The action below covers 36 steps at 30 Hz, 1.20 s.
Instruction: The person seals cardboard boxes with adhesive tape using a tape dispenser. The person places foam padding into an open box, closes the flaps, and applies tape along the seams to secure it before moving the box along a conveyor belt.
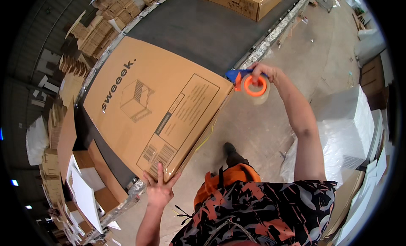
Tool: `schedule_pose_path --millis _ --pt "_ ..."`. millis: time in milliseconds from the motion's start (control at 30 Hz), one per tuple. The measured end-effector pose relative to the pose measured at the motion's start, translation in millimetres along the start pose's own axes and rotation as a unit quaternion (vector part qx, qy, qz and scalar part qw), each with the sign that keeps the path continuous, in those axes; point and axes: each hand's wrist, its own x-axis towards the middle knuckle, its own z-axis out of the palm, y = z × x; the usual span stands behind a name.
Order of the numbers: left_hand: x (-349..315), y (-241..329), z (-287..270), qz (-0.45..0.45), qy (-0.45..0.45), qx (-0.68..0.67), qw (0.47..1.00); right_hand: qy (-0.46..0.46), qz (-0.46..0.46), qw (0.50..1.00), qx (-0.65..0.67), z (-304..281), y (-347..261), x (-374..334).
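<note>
A large flat cardboard box (127, 123) with a printed furniture drawing and labels lies aslant on the dark conveyor belt (182, 30). My left hand (160, 189) rests with spread fingers on the box's near corner, beside the barcode labels. At the box's right corner, my right hand (262, 72) grips a tape dispenser (239, 75) with a blue body and orange parts. Its roll of clear tape (259, 95) has an orange core and hangs below my fingers. The dispenser's front end meets the box's edge. Part of its handle is hidden by my hand.
Another cardboard box (249, 4) sits farther along the belt. An opened carton (95, 174) with white panels stands at the lower left. Stacked cardboard pieces (97, 34) line the belt's far side. A plastic-wrapped white stack (347, 119) stands on the floor at right.
</note>
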Motion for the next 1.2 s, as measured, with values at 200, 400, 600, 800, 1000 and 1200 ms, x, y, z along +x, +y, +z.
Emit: schedule_pose_path --millis 200,400,600,800,1000,1200 --pt "-7 4 0 -0.013 -0.008 0.024 1.0 -0.023 -0.047 0.997 0.054 79 122 -94" --pt "29 0 -67 0.028 -0.138 -0.012 0.99 0.103 -0.092 0.969 0.207 221 117 -93" --pt "199 28 -145 0.357 0.081 -0.076 0.927 0.181 -0.143 0.962 0.146 236 119 -79" --pt "348 118 -85 0.53 -0.028 0.146 0.835 0.203 -0.091 0.965 0.138 238 102 -89" --pt "341 119 -96 0.529 -0.08 0.333 0.776 0.217 -0.089 0.952 0.194 260 109 -94" --pt "263 72 -77 0.548 -0.029 0.369 0.75 0.235 -0.161 0.955 0.078 395 157 -121"
